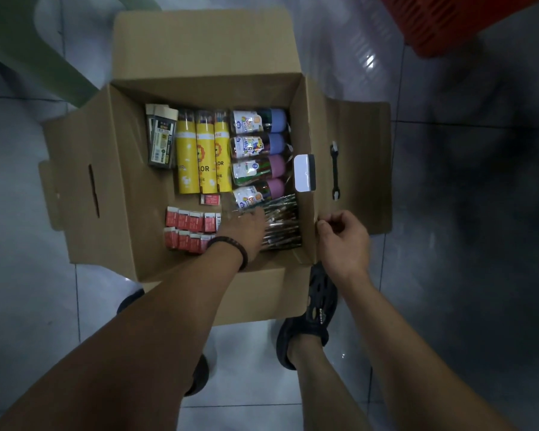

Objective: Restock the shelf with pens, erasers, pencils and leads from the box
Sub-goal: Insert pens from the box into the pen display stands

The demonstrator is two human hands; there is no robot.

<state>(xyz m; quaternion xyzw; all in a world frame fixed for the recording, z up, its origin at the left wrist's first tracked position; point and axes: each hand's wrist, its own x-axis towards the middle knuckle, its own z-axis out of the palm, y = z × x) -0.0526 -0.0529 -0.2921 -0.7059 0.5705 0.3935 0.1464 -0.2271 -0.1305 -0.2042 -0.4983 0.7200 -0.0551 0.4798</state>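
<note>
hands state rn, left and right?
Left hand: open, fingers reaching onto the pens in the box.
Right hand: closed, pinching the edge of the box's right wall.

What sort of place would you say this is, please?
Probably a stationery shop's floor or stockroom, though no shelf is in view. An open cardboard box of packaged yellow pencil tubes and boxed erasers sits on a tiled floor, with a red plastic basket nearby.
</note>
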